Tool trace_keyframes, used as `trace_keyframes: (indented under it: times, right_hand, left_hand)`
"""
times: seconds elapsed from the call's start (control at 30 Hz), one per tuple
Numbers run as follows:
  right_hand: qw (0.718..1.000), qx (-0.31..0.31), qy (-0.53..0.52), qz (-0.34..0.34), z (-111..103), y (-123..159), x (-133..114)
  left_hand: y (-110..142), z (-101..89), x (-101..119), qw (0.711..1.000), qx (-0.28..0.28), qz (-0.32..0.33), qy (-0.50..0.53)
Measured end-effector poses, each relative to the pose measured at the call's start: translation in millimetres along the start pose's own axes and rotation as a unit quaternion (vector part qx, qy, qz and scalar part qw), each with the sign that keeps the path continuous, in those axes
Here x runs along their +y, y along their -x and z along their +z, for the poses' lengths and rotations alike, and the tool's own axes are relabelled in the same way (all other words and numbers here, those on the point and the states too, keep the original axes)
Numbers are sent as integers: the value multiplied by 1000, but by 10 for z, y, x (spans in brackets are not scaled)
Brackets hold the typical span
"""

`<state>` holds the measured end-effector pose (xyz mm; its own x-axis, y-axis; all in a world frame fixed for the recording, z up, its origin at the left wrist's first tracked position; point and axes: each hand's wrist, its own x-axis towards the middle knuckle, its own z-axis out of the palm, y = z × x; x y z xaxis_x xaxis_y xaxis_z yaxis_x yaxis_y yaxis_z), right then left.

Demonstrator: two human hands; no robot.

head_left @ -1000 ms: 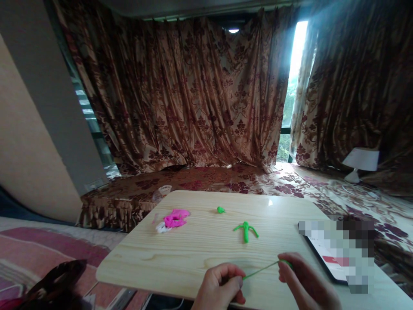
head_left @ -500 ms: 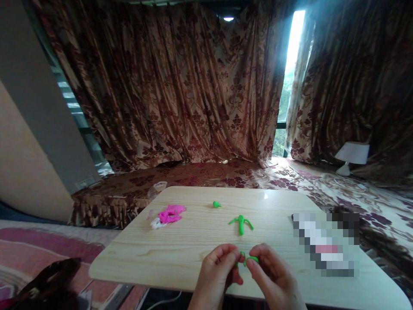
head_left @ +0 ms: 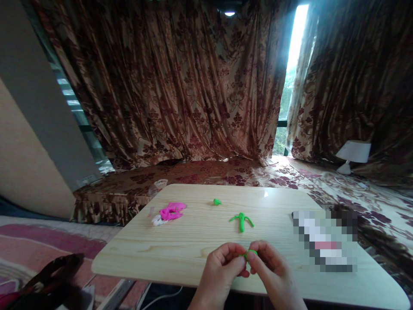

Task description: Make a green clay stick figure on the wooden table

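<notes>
Close together over the table's near edge, my left hand point(head_left: 224, 268) and my right hand point(head_left: 270, 269) both pinch a small piece of green modelling clay point(head_left: 251, 253). The clay shows only partly between the fingertips. Just beyond them lies a green clay figure point(head_left: 241, 223) with a thick body and two thin curved arms. Farther back sits a small green clay lump point(head_left: 217, 202) with a pointed end. On the left side of the table rests a crumpled pink clay mass point(head_left: 172, 211), touching a white crumpled piece point(head_left: 158, 220).
The pale wooden table point(head_left: 145, 252) has rounded corners. A blurred-out flat device point(head_left: 322, 241) lies at its right. Behind are a clear container point(head_left: 158, 187), a patterned curtain point(head_left: 209, 86) and a white lamp point(head_left: 353, 151). A dark bundle point(head_left: 54, 280) lies at lower left.
A thin green strand was stretched between my hands a second ago. My hands then came together, and the strand is now bunched at the fingertips. The view has shifted slightly.
</notes>
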<state>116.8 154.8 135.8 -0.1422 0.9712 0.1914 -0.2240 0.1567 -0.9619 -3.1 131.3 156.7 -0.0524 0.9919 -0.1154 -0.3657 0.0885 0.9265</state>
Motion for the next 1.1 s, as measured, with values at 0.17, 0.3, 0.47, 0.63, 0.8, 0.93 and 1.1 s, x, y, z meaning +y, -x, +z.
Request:
trace_keyframes:
  times: [0.17, 0.3, 0.47, 0.63, 0.8, 0.93, 1.1]
  right_hand:
    - [999, 46, 9, 18, -76, -26, -1]
    - [997, 63, -28, 27, -175, -59, 34]
    - [993, 26, -107, 40, -191, -47, 13]
    - [995, 29, -92, 25, -103, -49, -15]
    - [998, 34, -45, 3, -48, -79, 32]
    - [998, 56, 3, -18, -70, -93, 134]
    - [997, 73, 14, -22, -63, -101, 132]
  left_hand:
    - [8, -42, 8, 999, 1, -32, 38]
    - [30, -62, 54, 992, 0, -44, 121]
    - [19, -72, 68, 978, 3, -75, 196]
    - [-15, -46, 23, 986, 3, -60, 153]
    - [-30, -20, -36, 997, -3, -48, 59]
    - [-42, -7, -76, 995, -32, -67, 73]
    - [-38, 21, -85, 983, -44, -92, 152]
